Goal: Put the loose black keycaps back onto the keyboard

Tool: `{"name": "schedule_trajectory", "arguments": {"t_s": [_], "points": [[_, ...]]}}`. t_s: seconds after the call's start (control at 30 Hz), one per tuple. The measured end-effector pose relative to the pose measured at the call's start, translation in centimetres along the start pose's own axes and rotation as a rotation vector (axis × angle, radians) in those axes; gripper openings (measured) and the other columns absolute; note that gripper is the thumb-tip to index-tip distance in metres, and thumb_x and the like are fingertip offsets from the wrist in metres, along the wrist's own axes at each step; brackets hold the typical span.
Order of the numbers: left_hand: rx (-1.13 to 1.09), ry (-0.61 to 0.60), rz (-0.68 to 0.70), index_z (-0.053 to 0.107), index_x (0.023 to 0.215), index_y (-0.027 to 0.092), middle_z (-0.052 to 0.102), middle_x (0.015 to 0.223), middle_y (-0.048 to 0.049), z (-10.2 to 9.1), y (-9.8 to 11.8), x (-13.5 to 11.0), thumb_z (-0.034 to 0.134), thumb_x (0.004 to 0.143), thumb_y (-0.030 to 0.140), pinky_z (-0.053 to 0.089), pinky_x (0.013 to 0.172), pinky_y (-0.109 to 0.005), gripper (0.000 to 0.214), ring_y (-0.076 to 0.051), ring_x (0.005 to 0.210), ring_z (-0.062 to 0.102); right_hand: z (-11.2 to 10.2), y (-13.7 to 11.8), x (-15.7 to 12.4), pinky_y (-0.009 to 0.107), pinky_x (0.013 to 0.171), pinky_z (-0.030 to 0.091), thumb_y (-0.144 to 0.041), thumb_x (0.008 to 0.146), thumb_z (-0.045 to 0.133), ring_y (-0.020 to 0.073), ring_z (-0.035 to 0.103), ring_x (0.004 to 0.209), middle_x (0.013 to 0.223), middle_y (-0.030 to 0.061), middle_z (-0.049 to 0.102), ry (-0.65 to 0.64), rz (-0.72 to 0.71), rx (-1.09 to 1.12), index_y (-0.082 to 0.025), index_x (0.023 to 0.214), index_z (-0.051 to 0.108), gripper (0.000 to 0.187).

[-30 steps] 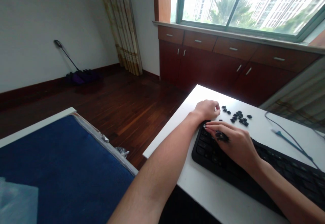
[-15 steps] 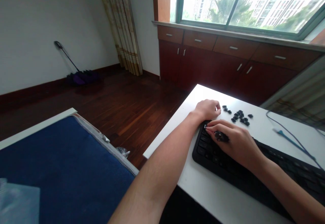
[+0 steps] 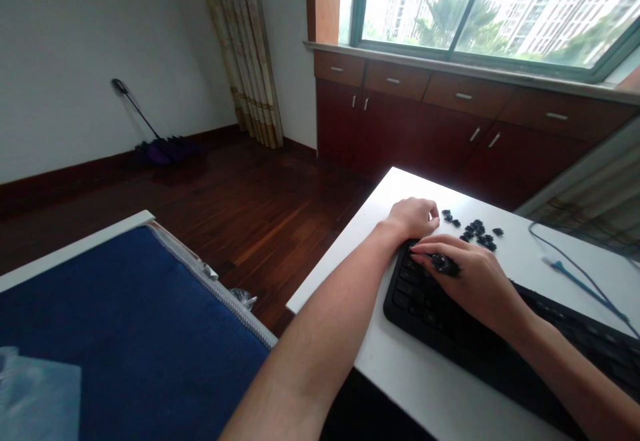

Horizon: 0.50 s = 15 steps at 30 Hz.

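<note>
My right hand (image 3: 475,284) lies over the black keyboard (image 3: 430,301), its fingers curled around a small clump of black keycaps (image 3: 444,265). My left hand (image 3: 414,219) rests just above the keyboard's upper left corner, its fingers curled down and partly hidden. Nothing shows in it. Several loose black keycaps (image 3: 475,232) lie scattered on the white desk (image 3: 373,241), just beyond the keyboard and to the right of my left hand. The keys under my right hand are partly hidden.
A thin blue cable (image 3: 580,284) lies on the desk at the right. The desk's left edge drops to a dark wooden floor (image 3: 280,221). A blue zippered fabric case (image 3: 125,321) sits at lower left. Dark red cabinets (image 3: 415,121) stand beyond the desk.
The whole view has shifted slightly, with the desk and hands lying a little further right. My hands stay in nearly the same place on the keyboard, and the clump stays in my right hand.
</note>
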<state>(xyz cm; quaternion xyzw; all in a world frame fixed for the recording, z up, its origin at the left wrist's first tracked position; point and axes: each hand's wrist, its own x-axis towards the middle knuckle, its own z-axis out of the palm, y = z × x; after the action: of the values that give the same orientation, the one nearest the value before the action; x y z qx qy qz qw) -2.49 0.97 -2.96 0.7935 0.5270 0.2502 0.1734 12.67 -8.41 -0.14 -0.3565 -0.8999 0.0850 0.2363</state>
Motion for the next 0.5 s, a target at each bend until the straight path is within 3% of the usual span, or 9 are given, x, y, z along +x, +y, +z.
{"name": "schedule_trajectory", "arguments": {"t_s": [0.5], "points": [[-0.092, 0.053, -0.005, 0.073, 0.089, 0.022, 0.073, 0.087, -0.0033, 0.39, -0.21, 0.07, 0.063, 0.083, 0.033, 0.052, 0.079, -0.031, 0.016, -0.020, 0.082, 0.066, -0.68, -0.53, 0.59, 0.036, 0.082, 0.055, -0.025, 0.092, 0.060, 0.0214, 0.071, 0.091, 0.113, 0.0006, 0.073, -0.079, -0.020, 0.004, -0.028, 0.099, 0.073, 0.015]]}}
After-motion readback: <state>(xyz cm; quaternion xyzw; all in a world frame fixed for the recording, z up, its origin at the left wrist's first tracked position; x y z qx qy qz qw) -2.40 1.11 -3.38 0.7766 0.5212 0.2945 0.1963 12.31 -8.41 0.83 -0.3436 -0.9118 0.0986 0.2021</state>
